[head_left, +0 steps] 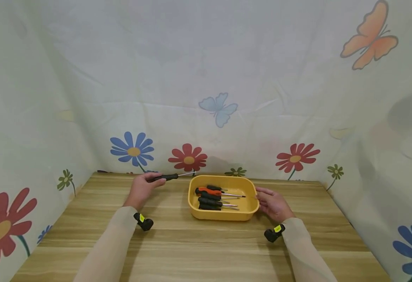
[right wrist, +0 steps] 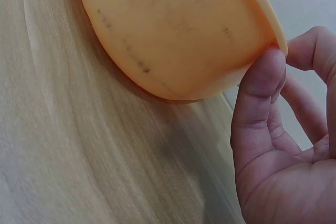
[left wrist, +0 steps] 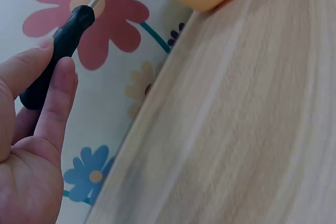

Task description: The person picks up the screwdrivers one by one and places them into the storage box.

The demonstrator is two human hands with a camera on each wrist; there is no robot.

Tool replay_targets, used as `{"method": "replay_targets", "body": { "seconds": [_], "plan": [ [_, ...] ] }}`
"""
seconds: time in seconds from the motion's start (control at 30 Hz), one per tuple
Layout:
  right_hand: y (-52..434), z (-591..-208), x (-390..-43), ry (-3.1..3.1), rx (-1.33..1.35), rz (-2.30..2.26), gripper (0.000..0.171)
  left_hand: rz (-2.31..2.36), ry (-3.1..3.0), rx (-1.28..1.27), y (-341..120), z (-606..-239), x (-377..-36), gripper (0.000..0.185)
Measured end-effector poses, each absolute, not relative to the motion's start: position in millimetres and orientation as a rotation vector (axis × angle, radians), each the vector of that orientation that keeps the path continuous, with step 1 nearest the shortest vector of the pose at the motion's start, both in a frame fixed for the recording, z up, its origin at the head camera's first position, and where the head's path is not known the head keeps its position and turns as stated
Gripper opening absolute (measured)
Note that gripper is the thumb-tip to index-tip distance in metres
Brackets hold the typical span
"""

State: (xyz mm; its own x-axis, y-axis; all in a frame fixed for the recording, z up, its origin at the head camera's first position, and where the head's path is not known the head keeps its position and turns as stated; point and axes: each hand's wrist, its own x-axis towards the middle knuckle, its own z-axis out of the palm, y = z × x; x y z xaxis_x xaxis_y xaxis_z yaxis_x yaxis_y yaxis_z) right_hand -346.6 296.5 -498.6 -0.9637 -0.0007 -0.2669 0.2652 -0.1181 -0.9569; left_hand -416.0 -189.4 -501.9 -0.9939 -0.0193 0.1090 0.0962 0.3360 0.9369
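Observation:
A screwdriver (head_left: 168, 177) with a dark handle and a thin metal shaft is pinched in my left hand (head_left: 144, 188), left of the yellow bin. Its shaft points right, toward the bin's far left corner; in the left wrist view the handle (left wrist: 65, 40) sits between thumb and fingers. My right hand (head_left: 274, 203) grips the right rim of the yellow plastic bin (head_left: 206, 215), thumb outside in the right wrist view. Inside the bin lie several screwdrivers with black handles (head_left: 211, 202) and one with an orange handle (head_left: 209, 191), shafts pointing right.
The bin stands on a wood-grain table (head_left: 191, 250), toward its back edge. A pale curtain (head_left: 177, 90) printed with flowers and butterflies hangs behind and at both sides. Each wrist carries a small black camera (head_left: 143, 222).

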Motion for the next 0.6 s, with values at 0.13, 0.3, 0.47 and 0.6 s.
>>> {"method": "replay_targets", "body": {
  "seconds": [0.13,0.3,0.47,0.6],
  "plan": [
    [297,-498,-346,1.949,0.275,-2.208,0.053,-1.732,-2.498,-0.111,-181,-493,-413,0.054],
    [296,-498,-346,1.938,0.285,-2.217,0.054,-1.765,-2.472,-0.166,-173,-484,-411,0.054],
    [296,-497,-345,1.942,0.294,-2.207,0.054,-1.809,-2.476,-0.167,-167,-479,-410,0.055],
    [296,-497,-345,1.942,0.291,-2.209,0.053,-1.810,-2.507,-0.148,-160,-473,-408,0.051]
  ]
}}
